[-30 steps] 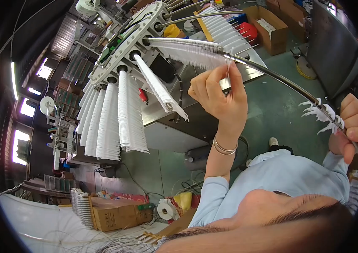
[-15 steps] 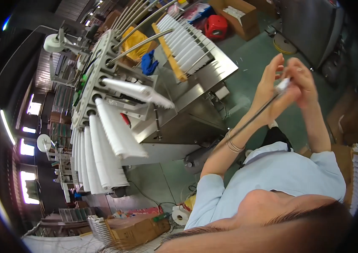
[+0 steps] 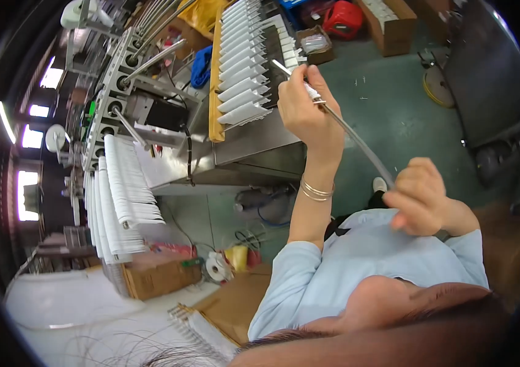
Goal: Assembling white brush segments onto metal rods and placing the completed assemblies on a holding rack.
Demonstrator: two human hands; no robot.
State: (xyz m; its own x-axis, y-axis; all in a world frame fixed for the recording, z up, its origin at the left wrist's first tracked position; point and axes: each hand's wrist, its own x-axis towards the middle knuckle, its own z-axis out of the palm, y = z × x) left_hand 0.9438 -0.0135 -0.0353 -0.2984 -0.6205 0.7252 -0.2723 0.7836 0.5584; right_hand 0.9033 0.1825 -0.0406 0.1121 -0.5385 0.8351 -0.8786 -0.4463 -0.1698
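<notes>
My left hand [image 3: 312, 107], with thin bangles at its wrist, is closed around a slim metal rod [image 3: 361, 144] held at a slant. A small white wrapped piece [image 3: 312, 93] shows on the rod at my left fingers, and the rod's far tip sticks out beyond them. My right hand [image 3: 419, 196] is blurred, its fingers curled at the near end of the rod in front of my light blue shirt. A rack of white pleated pieces [image 3: 245, 73], edged by a yellow wooden bar [image 3: 216, 79], lies on the metal table just left of my left hand.
At left, a machine [image 3: 110, 92] carries outstretched rods and hanging white sleeves [image 3: 128, 183]. The metal table's edge [image 3: 260, 147] runs below the rack. A red stool [image 3: 341, 19] and cardboard boxes [image 3: 397, 37] stand beyond. A dark cabinet [image 3: 486, 79] is at right.
My hands were together at the rod's end and have come apart. The left has moved left along with the rod, while the right has come down nearer my body. The view has shifted too.
</notes>
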